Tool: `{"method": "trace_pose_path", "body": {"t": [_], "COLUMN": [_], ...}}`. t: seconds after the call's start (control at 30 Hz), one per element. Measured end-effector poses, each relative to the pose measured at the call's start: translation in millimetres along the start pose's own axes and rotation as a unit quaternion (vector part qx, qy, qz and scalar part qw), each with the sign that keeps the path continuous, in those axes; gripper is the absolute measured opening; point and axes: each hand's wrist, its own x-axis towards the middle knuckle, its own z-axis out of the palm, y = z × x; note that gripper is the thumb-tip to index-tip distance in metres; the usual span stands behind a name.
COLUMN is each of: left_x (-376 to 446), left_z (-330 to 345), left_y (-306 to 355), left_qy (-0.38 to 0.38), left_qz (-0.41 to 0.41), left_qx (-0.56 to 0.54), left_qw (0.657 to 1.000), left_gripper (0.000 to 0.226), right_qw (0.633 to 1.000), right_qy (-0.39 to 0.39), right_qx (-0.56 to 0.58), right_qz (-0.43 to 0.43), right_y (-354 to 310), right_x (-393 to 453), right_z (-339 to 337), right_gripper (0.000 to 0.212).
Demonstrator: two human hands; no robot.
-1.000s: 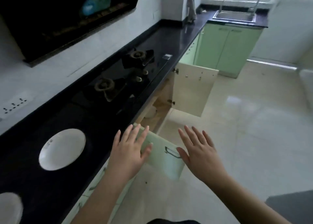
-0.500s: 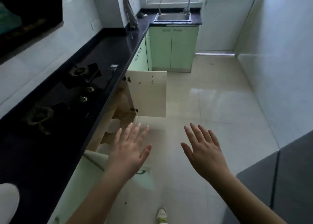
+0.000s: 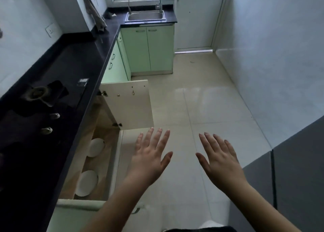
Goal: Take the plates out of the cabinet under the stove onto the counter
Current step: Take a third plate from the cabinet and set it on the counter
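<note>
The bench (image 3: 73, 59) runs along my left, with the stove (image 3: 43, 98) set into it. Under the stove the cabinet (image 3: 103, 126) stands open, one door (image 3: 129, 105) swung out at its far side. Two plates lie inside: the far plate (image 3: 96, 147) behind the near plate (image 3: 87, 183). The sink (image 3: 145, 16) sits at the far end.

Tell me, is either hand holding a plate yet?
No. The left hand and right hand hold nothing; two plates sit in the cabinet.
</note>
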Motion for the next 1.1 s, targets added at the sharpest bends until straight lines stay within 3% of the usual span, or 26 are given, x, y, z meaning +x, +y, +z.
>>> {"method": "trace_pose_path", "body": {"t": [0.27,0.63,0.87,1.1], "left_x": [80,177,191,193], "left_z": [14,16,18,23], "left_y": [16,45,20,-38], "left_qy": [-0.003,-0.005,0.002,0.038], "left_qz": [-0.006,-0.104,-0.172,-0.258], "left_qx": [0.007,0.023,0.023,0.005], "left_qw": [1.0,0.994,0.985,0.965], "left_gripper": [0.065,0.066,0.067,0.067], "right_qw": [1.0,0.993,0.982,0.96], "right_qy": [-0.01,-0.027,-0.046,-0.059], "right_qx": [0.015,0.033,0.032,0.03], "right_qz": [0.006,-0.11,-0.18,-0.272], "right_y": [52,109,96,38], "right_x": [68,195,252,315], "right_z": [-1,-17,-13,-2], "right_gripper": [0.066,0.065,0.063,0.068]}}
